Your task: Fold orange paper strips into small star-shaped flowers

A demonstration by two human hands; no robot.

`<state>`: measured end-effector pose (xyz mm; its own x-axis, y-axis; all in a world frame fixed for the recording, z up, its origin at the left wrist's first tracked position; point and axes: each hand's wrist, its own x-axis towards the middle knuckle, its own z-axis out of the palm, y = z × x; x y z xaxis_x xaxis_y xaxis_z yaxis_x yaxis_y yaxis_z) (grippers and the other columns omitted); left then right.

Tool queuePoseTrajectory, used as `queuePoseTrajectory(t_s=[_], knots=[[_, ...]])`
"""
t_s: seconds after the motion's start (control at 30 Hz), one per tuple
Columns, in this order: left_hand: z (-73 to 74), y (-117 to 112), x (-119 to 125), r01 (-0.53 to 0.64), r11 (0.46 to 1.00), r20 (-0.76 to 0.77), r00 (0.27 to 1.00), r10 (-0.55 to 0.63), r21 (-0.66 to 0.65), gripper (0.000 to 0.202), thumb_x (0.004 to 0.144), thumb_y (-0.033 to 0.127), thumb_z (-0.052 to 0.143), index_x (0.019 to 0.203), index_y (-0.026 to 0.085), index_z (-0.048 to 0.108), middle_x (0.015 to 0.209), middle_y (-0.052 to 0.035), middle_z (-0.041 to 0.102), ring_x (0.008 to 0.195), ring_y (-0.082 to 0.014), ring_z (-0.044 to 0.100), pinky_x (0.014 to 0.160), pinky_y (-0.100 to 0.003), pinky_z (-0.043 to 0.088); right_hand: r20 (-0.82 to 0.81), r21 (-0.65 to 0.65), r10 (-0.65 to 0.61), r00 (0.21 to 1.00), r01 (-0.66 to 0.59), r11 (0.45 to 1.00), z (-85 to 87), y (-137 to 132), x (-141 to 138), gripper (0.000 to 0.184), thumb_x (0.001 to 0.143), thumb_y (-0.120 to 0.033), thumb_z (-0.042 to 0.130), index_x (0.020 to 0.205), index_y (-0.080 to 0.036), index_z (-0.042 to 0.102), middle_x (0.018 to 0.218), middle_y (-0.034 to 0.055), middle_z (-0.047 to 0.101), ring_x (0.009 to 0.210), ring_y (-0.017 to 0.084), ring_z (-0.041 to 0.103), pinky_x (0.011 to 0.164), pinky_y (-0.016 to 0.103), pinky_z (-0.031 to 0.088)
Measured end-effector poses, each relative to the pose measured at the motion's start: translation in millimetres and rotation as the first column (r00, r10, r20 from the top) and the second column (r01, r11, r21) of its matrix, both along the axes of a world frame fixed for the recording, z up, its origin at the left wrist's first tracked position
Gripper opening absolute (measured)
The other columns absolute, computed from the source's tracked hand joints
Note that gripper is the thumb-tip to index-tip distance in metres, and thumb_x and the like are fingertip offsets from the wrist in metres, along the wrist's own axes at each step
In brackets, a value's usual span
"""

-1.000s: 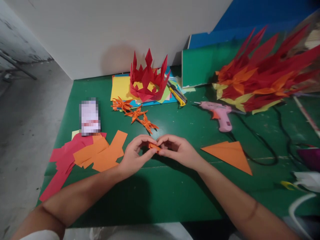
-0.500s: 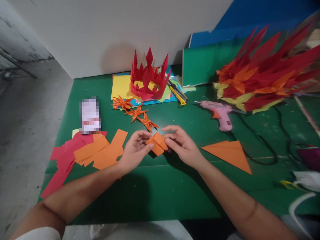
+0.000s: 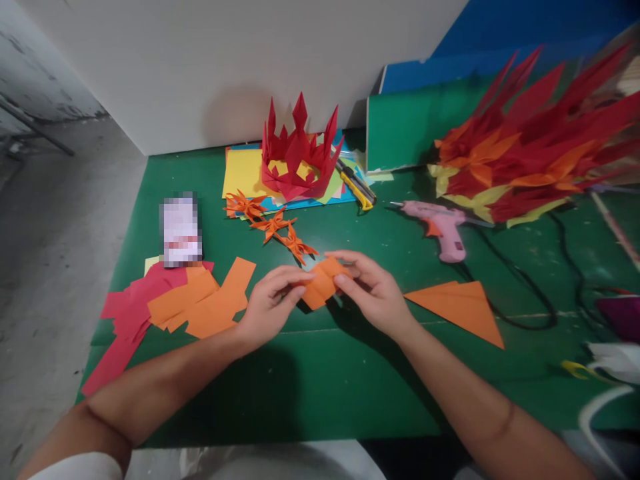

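Observation:
Both hands pinch a small folded orange paper piece point(image 3: 321, 285) just above the green table point(image 3: 300, 387). My left hand point(image 3: 270, 307) grips its left edge with thumb and fingertips. My right hand point(image 3: 374, 293) holds its right side, thumb on top and fingers curled behind. Three finished orange origami pieces point(image 3: 271, 223) lie in a row just beyond the hands. A loose pile of orange and red paper strips point(image 3: 175, 307) lies to the left of my left hand. An orange paper triangle point(image 3: 463, 308) lies flat to the right of my right hand.
A red paper crown point(image 3: 299, 155) stands on a stack of coloured sheets at the back, with a yellow utility knife point(image 3: 355, 185) beside it. A pink glue gun point(image 3: 440, 227) and its black cord lie right of centre. A large red-orange paper flame piece point(image 3: 535, 147) fills the back right.
The orange piece was pinched small and flat between my fingertips; it now shows as a wider folded shape, turned and lifted slightly between both hands. My right hand shifted a little up.

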<state>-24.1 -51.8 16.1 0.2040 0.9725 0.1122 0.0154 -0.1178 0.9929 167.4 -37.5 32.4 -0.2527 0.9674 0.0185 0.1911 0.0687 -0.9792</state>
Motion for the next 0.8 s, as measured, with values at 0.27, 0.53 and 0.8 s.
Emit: queuePoseTrajectory(t_s=[0.27,0.53,0.8], knots=[[8.6,-4,3,0.09,0.988,0.055,0.995,-0.083,-0.123,0.022,0.077,0.03,0.068,0.08,0.018,0.05,0.09,-0.0035,0.053,0.077,-0.0115,0.055,0.068,-0.023,0.049,-0.119,-0.051,0.098,0.988,-0.104,0.993,2.8,-1,-2,0.032,0.087,-0.03,0.056,0.119,-0.026,0.051,0.091,0.0038,0.066,0.071,0.014,0.061,0.058,0.025,0.049],[-1.7,0,3,-0.036,0.998,0.114,0.993,0.042,-0.055,0.015,0.079,0.015,0.057,0.081,0.021,0.043,0.092,-0.0025,0.056,0.089,-0.012,0.056,0.075,-0.024,0.047,-0.127,-0.024,0.02,0.992,-0.023,0.999,0.4,-2,-4,0.013,0.084,-0.032,0.058,0.091,-0.024,0.05,0.07,-0.0025,0.057,0.053,0.01,0.054,0.05,0.023,0.044],[-4.0,5,2,-0.139,0.988,0.108,0.985,0.131,0.069,0.013,0.083,0.019,0.059,0.094,0.021,0.051,0.103,-0.0044,0.058,0.104,-0.0151,0.056,0.093,-0.032,0.045,0.074,0.166,-0.038,0.996,0.025,0.986,-1.7,-2,-4,0.007,0.082,-0.02,0.055,0.088,-0.023,0.058,0.082,0.0014,0.064,0.065,0.012,0.06,0.057,0.024,0.048]])
